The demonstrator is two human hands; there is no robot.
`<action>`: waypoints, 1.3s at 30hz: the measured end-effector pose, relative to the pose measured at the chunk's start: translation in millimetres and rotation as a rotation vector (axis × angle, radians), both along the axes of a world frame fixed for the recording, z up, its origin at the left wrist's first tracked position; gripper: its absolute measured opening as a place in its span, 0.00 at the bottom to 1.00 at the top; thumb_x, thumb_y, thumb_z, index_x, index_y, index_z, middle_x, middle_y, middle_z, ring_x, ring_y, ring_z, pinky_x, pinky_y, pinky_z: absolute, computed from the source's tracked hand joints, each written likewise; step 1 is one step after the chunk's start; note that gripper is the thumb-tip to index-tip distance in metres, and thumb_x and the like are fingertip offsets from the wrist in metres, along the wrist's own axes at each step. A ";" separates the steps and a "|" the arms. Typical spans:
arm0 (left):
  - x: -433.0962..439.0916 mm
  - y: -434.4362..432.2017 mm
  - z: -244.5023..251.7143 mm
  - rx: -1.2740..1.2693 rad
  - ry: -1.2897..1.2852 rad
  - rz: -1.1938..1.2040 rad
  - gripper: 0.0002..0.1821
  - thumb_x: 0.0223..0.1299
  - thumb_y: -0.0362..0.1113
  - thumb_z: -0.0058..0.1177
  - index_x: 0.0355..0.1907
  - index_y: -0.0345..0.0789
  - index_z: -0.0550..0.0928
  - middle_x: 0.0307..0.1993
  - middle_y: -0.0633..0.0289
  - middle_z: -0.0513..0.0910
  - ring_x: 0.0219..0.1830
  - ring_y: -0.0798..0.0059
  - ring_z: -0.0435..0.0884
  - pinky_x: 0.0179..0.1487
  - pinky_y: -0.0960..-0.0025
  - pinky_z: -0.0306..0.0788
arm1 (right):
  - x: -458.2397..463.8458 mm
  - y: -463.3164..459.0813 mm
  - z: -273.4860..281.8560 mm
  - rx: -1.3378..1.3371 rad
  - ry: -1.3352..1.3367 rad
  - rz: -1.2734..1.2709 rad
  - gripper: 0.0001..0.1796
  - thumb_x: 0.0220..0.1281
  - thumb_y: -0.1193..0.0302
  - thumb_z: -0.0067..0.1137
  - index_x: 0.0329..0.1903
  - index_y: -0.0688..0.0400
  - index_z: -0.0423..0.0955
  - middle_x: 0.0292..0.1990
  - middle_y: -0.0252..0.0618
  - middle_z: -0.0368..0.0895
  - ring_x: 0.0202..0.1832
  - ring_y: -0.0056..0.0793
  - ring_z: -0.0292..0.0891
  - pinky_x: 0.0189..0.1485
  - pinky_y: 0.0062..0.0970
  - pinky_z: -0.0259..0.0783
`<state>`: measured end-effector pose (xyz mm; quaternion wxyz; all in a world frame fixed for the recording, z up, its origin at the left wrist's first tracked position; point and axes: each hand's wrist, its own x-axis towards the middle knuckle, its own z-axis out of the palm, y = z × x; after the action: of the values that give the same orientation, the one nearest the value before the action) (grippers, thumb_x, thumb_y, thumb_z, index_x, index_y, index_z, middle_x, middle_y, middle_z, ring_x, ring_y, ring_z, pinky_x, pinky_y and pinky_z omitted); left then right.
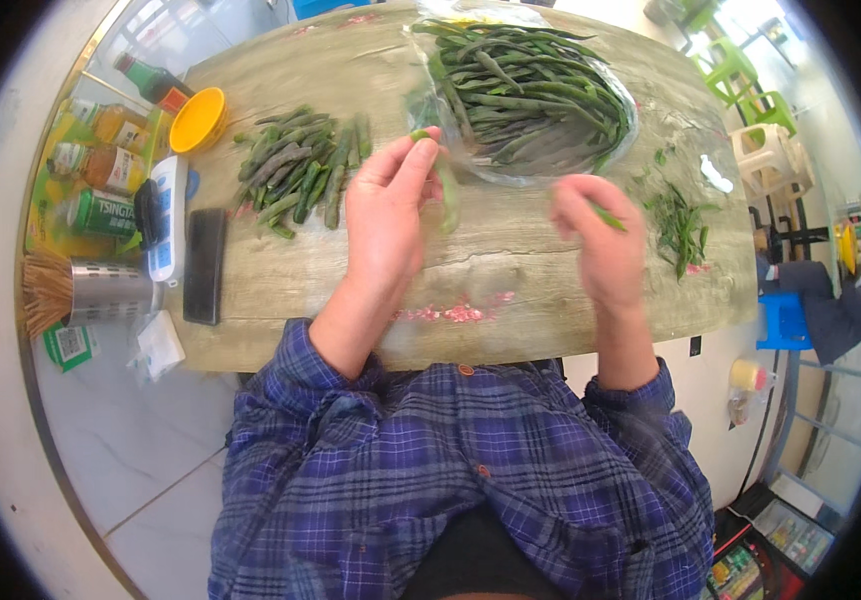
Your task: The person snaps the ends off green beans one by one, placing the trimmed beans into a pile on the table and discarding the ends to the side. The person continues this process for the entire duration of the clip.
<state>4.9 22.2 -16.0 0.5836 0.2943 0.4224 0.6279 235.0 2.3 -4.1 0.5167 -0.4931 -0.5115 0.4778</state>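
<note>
My left hand [393,195] pinches a green bean pod [445,191] between thumb and fingers; the pod hangs down, blurred. To its right my right hand [591,217], also blurred, is closed around a small green bean piece [609,217]. A large heap of long green beans [528,97] lies in a clear plastic bag [631,124] beyond both hands. Left of my left hand is a pile of shorter bean pieces [288,165] on the wood-patterned table [505,270]. A small heap of green trimmings [678,229] lies right of my right hand.
A black phone-like slab [204,266] and a white power strip [168,217] lie at the left, near a yellow bowl [198,120]. Bottles [111,166], a green can [102,212] and a metal holder of chopsticks [111,289] stand further left. Stools [768,157] are at the right.
</note>
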 end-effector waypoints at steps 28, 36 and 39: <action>13.7 -10.5 11.2 0.275 0.221 0.131 0.08 0.76 0.28 0.57 0.52 0.29 0.80 0.49 0.55 0.86 0.49 0.69 0.87 0.50 0.65 0.87 | -49.3 5.1 -2.6 0.596 -0.642 0.031 0.05 0.62 0.80 0.65 0.38 0.63 0.78 0.32 0.44 0.81 0.36 0.44 0.80 0.42 0.39 0.74; 20.5 -15.0 11.0 0.335 0.218 0.142 0.06 0.75 0.25 0.58 0.50 0.29 0.78 0.48 0.58 0.85 0.48 0.76 0.86 0.50 0.69 0.87 | -47.2 10.0 -13.3 0.517 -0.570 -0.017 0.03 0.63 0.80 0.62 0.40 0.64 0.81 0.32 0.42 0.82 0.32 0.33 0.78 0.37 0.31 0.72; 19.4 -16.3 10.1 0.335 0.264 0.115 0.07 0.78 0.29 0.54 0.51 0.28 0.79 0.50 0.53 0.85 0.52 0.67 0.86 0.53 0.61 0.87 | -46.5 10.0 -12.5 0.400 -0.464 -0.014 0.03 0.65 0.80 0.61 0.40 0.64 0.81 0.32 0.36 0.82 0.32 0.24 0.74 0.35 0.26 0.70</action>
<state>24.3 5.9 -5.9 0.4295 0.4423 0.4011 0.6775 188.5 12.4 -16.7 0.4762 -0.4809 -0.6964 0.2388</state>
